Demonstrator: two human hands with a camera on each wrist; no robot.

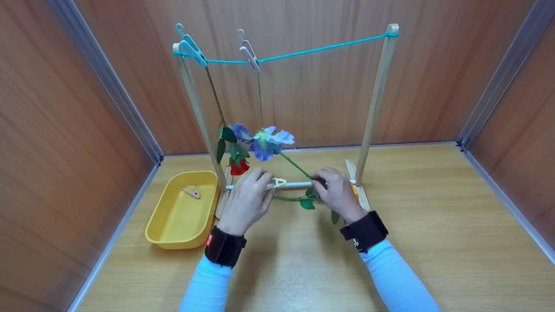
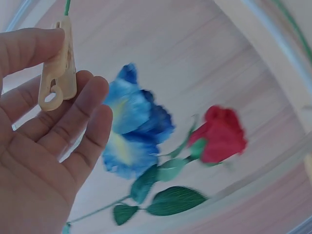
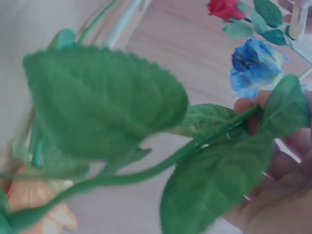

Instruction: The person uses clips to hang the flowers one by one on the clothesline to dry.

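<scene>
My left hand pinches a cream clothespin between thumb and fingers. In the left wrist view a thin green stem meets the pin's tip. My right hand pinches a leafy green flower stem. An orange bloom shows at lower left in the right wrist view, partly hidden by leaves. Past my hands are a blue flower and a red rose, both head down. One green stem runs from the blue flower toward my right hand.
A turquoise string spans two wooden posts. It bears a blue clothespin and a white clothespin with stems below. A white bar joins the posts low down. The yellow tray at left holds a pinkish clothespin.
</scene>
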